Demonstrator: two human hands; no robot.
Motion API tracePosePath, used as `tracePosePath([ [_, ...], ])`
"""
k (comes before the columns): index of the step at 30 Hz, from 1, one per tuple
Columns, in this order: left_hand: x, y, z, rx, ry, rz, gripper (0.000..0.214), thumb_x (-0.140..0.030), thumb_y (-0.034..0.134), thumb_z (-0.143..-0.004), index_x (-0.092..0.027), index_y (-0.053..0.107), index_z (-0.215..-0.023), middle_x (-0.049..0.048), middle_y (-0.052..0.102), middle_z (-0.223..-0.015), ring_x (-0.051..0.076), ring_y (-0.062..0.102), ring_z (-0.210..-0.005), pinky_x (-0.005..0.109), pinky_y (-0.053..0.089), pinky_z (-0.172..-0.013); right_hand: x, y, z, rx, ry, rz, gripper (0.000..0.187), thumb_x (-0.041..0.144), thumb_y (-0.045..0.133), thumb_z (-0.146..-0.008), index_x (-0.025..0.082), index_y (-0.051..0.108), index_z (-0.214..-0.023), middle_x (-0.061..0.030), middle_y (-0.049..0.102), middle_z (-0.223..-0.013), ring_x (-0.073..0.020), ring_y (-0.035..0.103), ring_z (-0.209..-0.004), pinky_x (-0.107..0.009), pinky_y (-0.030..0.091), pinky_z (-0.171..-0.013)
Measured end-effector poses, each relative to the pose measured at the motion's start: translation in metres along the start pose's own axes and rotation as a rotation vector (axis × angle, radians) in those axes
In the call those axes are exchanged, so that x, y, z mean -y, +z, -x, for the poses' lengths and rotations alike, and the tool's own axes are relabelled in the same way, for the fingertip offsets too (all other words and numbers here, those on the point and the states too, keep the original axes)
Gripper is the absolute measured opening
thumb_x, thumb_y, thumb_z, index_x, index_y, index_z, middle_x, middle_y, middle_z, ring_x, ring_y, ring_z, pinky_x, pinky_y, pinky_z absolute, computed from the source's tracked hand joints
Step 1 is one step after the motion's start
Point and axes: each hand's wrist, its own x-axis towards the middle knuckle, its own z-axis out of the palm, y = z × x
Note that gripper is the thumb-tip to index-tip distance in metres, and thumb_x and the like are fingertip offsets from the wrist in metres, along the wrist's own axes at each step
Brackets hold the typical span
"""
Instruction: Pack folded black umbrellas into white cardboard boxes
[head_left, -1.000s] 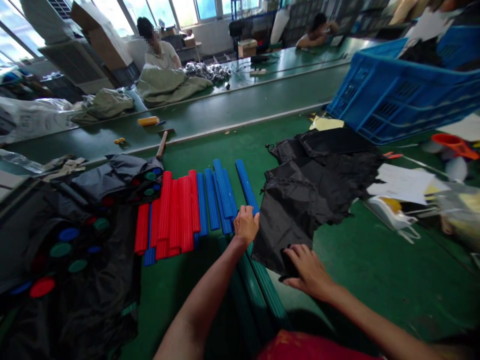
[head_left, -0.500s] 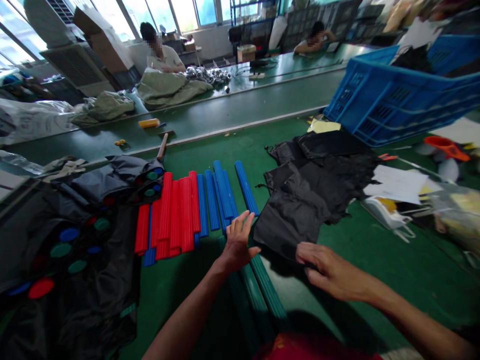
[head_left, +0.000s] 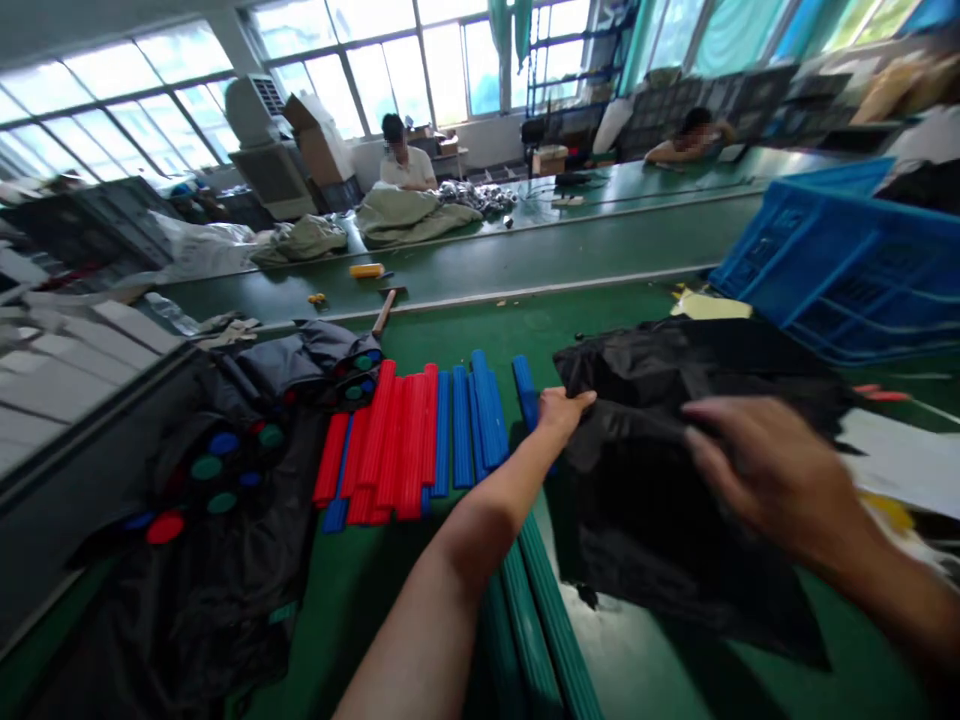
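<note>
Fingers point(head_left: 581, 400) of the left hand point(head_left: 559, 412) are closed on the left edge of the black fabric bag point(head_left: 660, 560), which lies rumpled on the green table point(head_left: 352, 590), right of centre. The right hand point(head_left: 772, 480) is blurred above the bag's right part with fingers loosely spread; whether it grips cannot be told. Just left of the left hand lie blue ribbed tubes point(head_left: 487, 420), then red ribbed tubes point(head_left: 394, 445); green ribbed tubes point(head_left: 540, 610) lie nearer, under the forearm. A blue crate point(head_left: 847, 270) stands far right.
</note>
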Motion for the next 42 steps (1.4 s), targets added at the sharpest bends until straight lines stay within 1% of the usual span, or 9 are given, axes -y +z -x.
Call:
tracePosePath([
  [5,0.022,-0.041,-0.018,-0.24,-0.035,-0.423,0.047,-0.036,0.078,-0.067,-0.013,0.066,-0.106,0.0166,0.065,-0.111,0.031,0.056,-0.111,0.043,0.042,-0.097,0.002,0.145,0.113,0.737,0.153,-0.039,0.049,0.05,0.047,-0.085,0.02,0.063,-0.121,-0.0149,0.055,-0.136,-0.0417,0.051,-0.118,-0.058,0.049,-0.079],
  [8,0.031,-0.102,0.006,-0.443,0.007,-0.683,0.058,-0.039,0.069,-0.077,-0.015,0.053,-0.128,0.0185,0.051,-0.131,0.035,0.04,-0.129,0.051,0.031,-0.106,-0.003,0.181,0.132,0.779,0.24,-0.039,0.051,0.051,0.044,-0.086,0.018,0.063,-0.121,-0.0167,0.055,-0.135,-0.0427,0.049,-0.121,-0.06,0.046,-0.084],
  [11,0.037,-0.172,0.039,-0.675,-0.002,-1.176,0.062,-0.052,0.059,-0.082,-0.019,0.047,-0.133,0.0161,0.053,-0.125,0.034,0.045,-0.122,0.049,0.038,-0.099,0.015,0.184,0.092,0.671,0.256,-0.192,0.042,0.042,0.041,-0.09,0.014,0.065,-0.111,-0.0187,0.065,-0.116,-0.0353,0.058,-0.108,-0.049,0.047,-0.087],
  [14,0.046,-0.222,0.06,-0.629,-0.192,-1.331,0.059,-0.053,0.059,-0.081,-0.012,0.053,-0.125,0.019,0.056,-0.12,0.033,0.053,-0.112,0.044,0.043,-0.091,0.054,0.193,0.027,0.643,0.463,-0.477,0.025,0.029,0.048,-0.089,0.015,0.063,-0.103,-0.0146,0.066,-0.108,-0.0257,0.06,-0.102,-0.037,0.043,-0.095],
  [19,0.056,-0.244,0.062,-0.529,-0.208,-1.257,0.041,-0.046,0.055,-0.085,-0.008,0.066,-0.094,0.0187,0.065,-0.099,0.029,0.063,-0.09,0.034,0.044,-0.074,0.092,0.238,-0.032,0.497,0.824,-0.383,0.037,0.023,0.057,-0.082,0.009,0.05,-0.116,-0.0297,0.048,-0.128,-0.0418,0.041,-0.126,-0.06,0.033,-0.097],
  [23,0.05,-0.239,0.064,-0.496,-0.154,-1.144,0.044,-0.052,0.048,-0.087,-0.013,0.062,-0.071,0.0057,0.061,-0.069,0.018,0.059,-0.068,0.025,0.036,-0.06,0.072,0.253,-0.038,0.505,0.978,-0.607,0.024,0.023,0.067,-0.072,0.015,0.055,-0.091,-0.0198,0.063,-0.096,-0.0375,0.058,-0.105,-0.051,0.045,-0.087],
  [27,0.042,-0.195,0.066,-0.437,-0.01,-0.803,0.049,-0.057,0.047,-0.085,-0.016,0.052,-0.059,-0.005,0.044,-0.053,0.009,0.043,-0.052,0.021,0.025,-0.051,0.066,0.227,-0.019,0.537,0.972,-1.061,0.024,0.038,0.067,-0.071,0.019,0.053,-0.077,-0.003,0.059,-0.063,-0.0226,0.064,-0.066,-0.034,0.052,-0.062],
  [35,0.063,-0.046,0.08,-0.25,-0.006,-0.628,0.046,-0.051,0.04,-0.091,-0.014,0.063,-0.078,0.0091,0.064,-0.075,0.019,0.06,-0.07,0.027,0.04,-0.065,0.073,0.156,0.038,0.485,1.086,-1.74,0.049,0.055,0.063,-0.082,0.021,0.056,-0.116,-0.0044,0.072,-0.09,-0.0204,0.069,-0.076,-0.032,0.056,-0.072],
  [42,0.086,-0.015,0.098,0.045,0.062,-0.771,0.054,-0.037,0.019,-0.098,-0.014,0.067,-0.089,0.0107,0.067,-0.081,0.019,0.062,-0.074,0.029,0.046,-0.071,0.052,0.155,0.082,0.632,1.258,-1.823,0.039,0.044,0.078,-0.072,0.013,0.064,-0.092,-0.0089,0.073,-0.079,-0.0207,0.069,-0.071,-0.031,0.056,-0.07],
])
